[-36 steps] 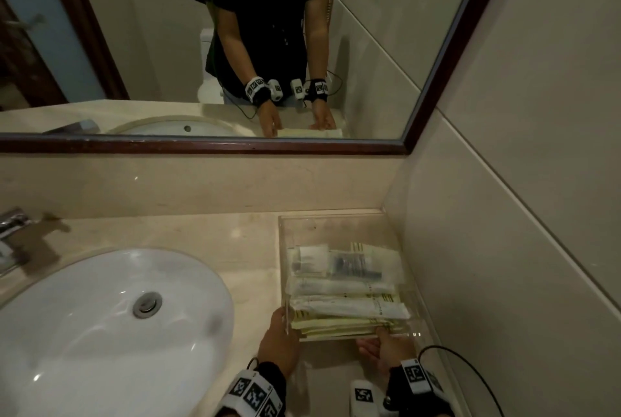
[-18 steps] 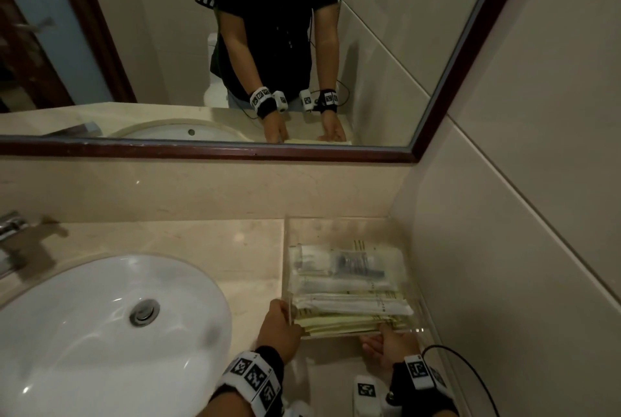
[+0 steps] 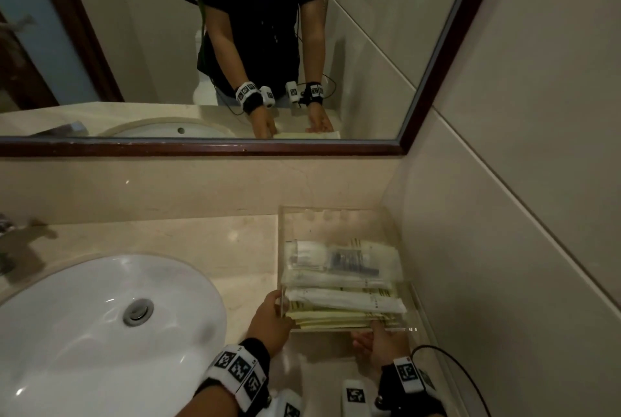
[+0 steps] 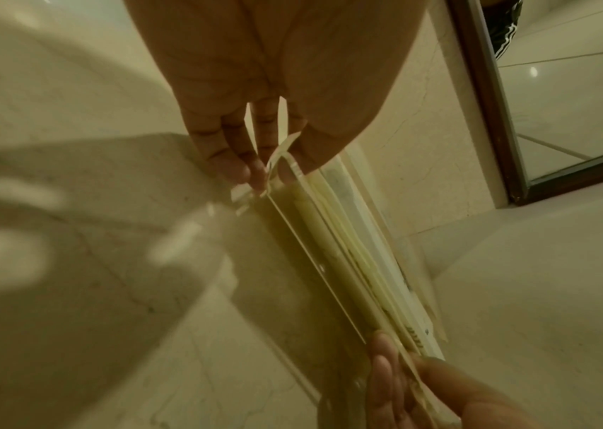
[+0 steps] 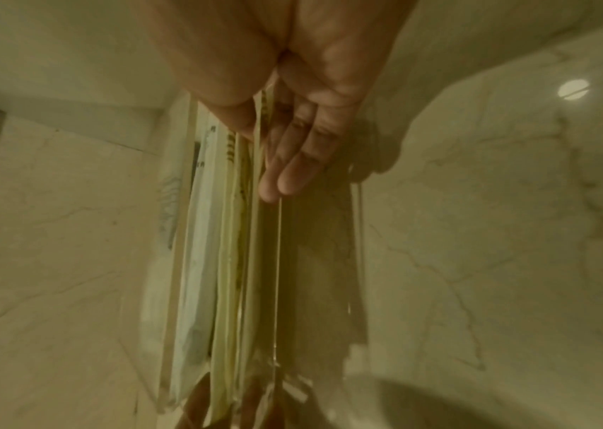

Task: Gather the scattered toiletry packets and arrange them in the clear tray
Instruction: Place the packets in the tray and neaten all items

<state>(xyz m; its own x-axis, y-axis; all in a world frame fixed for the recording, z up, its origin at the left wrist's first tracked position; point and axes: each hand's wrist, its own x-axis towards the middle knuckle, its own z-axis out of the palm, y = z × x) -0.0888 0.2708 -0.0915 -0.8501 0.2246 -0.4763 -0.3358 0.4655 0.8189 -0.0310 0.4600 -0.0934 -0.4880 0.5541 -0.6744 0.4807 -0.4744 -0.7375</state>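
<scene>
A clear tray [image 3: 336, 212] sits on the counter in the corner by the right wall and holds a stack of cream and white toiletry packets [image 3: 342, 285]. My left hand [image 3: 268, 321] pinches the tray's near left corner, thumb on top and fingers below [image 4: 252, 168]. At the near right edge my right hand [image 3: 376, 344] holds the tray with its thumb over the rim and straight fingers [image 5: 285, 174] under the base. The left wrist view shows the packets [image 4: 347, 246] edge-on inside the tray.
A white sink basin [image 3: 100, 322] with a metal drain [image 3: 137, 312] fills the counter to the left. A tap [image 3: 10, 242] stands at the far left. The tiled wall [image 3: 504, 248] runs close along the tray's right side. A framed mirror [image 3: 235, 47] hangs behind.
Both hands stay on the tray's near edge. My left hand has crept slightly up onto the near left corner. The tray and packets have barely shifted.
</scene>
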